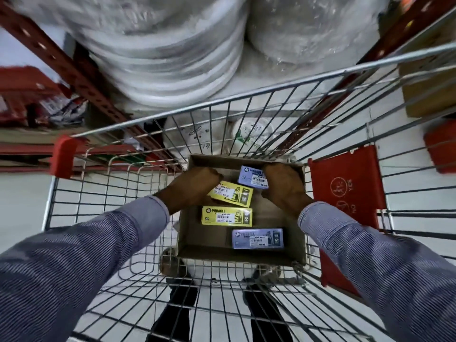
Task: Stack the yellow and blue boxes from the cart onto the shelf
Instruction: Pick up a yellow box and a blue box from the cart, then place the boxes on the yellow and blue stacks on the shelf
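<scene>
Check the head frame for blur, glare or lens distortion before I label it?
Head view: strong wide-angle bending on the cart rim and shelf uprights; motion blur smears the wrapped plate stacks and the frame edges; the centre is sharper, labels partly legible on the yellow box and blue box; no harsh glare; both hands, left hand, right hand, slightly soft.

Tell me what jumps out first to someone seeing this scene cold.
Two striped-sleeved arms reach into a wire cart, the left hand on a yellow box and the right hand on a blue box. Both lie in a cardboard box with another yellow and blue one. Above loom wrapped white plate stacks.
</scene>
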Demonstrator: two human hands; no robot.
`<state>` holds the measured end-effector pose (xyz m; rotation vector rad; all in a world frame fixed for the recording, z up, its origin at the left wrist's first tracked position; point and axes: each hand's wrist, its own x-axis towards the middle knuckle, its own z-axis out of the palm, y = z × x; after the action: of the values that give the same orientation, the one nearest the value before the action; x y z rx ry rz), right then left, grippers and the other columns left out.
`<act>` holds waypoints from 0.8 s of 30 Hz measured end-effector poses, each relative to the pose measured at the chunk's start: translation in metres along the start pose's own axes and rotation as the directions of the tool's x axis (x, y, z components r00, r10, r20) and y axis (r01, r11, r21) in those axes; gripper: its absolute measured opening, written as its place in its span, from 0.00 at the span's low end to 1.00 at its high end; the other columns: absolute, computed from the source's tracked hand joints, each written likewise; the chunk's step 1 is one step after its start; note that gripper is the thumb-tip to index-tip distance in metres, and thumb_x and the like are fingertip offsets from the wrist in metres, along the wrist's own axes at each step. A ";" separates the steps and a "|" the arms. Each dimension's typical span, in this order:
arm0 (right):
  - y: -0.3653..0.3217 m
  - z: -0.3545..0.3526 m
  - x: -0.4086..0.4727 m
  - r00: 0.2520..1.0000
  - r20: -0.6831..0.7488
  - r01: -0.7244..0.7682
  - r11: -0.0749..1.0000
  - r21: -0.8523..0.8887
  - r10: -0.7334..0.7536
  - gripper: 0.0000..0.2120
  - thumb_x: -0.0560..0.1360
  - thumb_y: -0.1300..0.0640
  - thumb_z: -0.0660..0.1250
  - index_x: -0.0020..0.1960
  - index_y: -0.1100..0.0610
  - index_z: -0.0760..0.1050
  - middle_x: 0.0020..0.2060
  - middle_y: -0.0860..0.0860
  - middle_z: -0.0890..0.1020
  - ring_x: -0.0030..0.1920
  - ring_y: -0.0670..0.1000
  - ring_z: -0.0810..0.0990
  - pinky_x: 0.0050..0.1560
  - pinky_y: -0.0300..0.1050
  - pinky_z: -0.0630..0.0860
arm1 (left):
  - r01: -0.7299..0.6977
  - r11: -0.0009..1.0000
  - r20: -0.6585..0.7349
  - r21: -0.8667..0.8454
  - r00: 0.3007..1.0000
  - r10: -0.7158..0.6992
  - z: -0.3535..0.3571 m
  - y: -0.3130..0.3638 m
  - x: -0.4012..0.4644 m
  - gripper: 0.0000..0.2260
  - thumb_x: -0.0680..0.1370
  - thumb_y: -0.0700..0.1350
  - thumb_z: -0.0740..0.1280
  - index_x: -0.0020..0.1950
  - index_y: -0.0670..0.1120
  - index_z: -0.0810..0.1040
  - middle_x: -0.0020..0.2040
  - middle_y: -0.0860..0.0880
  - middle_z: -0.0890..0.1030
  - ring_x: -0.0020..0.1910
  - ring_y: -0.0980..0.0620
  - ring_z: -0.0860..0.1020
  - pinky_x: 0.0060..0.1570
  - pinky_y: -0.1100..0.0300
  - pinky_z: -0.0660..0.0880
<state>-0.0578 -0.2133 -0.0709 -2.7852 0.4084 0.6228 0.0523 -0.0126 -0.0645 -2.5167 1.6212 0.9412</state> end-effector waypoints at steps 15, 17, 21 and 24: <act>-0.088 -0.307 -0.143 0.903 -0.400 0.151 0.988 -0.043 -0.156 0.21 0.56 0.47 0.75 0.45 0.52 0.76 0.39 0.52 0.81 0.41 0.55 0.78 0.32 0.44 0.66 | 0.138 0.977 -0.415 0.160 0.908 -0.060 -0.255 0.052 -0.236 0.21 0.66 0.61 0.72 0.55 0.54 0.78 0.47 0.53 0.84 0.45 0.51 0.82 0.42 0.58 0.79; -0.101 -0.344 -0.159 0.889 -0.421 0.161 0.984 -0.083 -0.181 0.22 0.55 0.45 0.75 0.46 0.51 0.76 0.40 0.50 0.81 0.41 0.54 0.78 0.31 0.43 0.66 | 0.157 0.962 -0.431 0.223 0.901 -0.047 -0.279 0.049 -0.248 0.20 0.67 0.57 0.73 0.57 0.56 0.75 0.48 0.54 0.83 0.45 0.52 0.82 0.43 0.55 0.80; -0.126 -0.453 -0.225 0.765 -0.600 0.172 0.972 -0.161 -0.235 0.22 0.56 0.44 0.75 0.48 0.49 0.77 0.40 0.48 0.82 0.42 0.52 0.78 0.31 0.43 0.65 | 0.274 0.918 -0.609 0.287 0.792 -0.047 -0.366 0.058 -0.298 0.26 0.65 0.66 0.68 0.61 0.64 0.69 0.52 0.61 0.80 0.48 0.59 0.79 0.47 0.58 0.79; -0.138 -0.506 -0.261 0.656 -0.699 0.194 0.958 -0.209 -0.285 0.22 0.56 0.45 0.75 0.48 0.49 0.77 0.41 0.47 0.82 0.41 0.51 0.78 0.31 0.44 0.69 | 0.312 0.905 -0.707 0.289 0.707 -0.017 -0.417 0.069 -0.328 0.27 0.63 0.69 0.66 0.61 0.66 0.68 0.50 0.61 0.80 0.46 0.60 0.79 0.46 0.58 0.79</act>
<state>-0.0507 -0.1852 0.5141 -3.0133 0.1208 -0.5872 0.1006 0.0967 0.4571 -2.7786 1.4273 -0.4097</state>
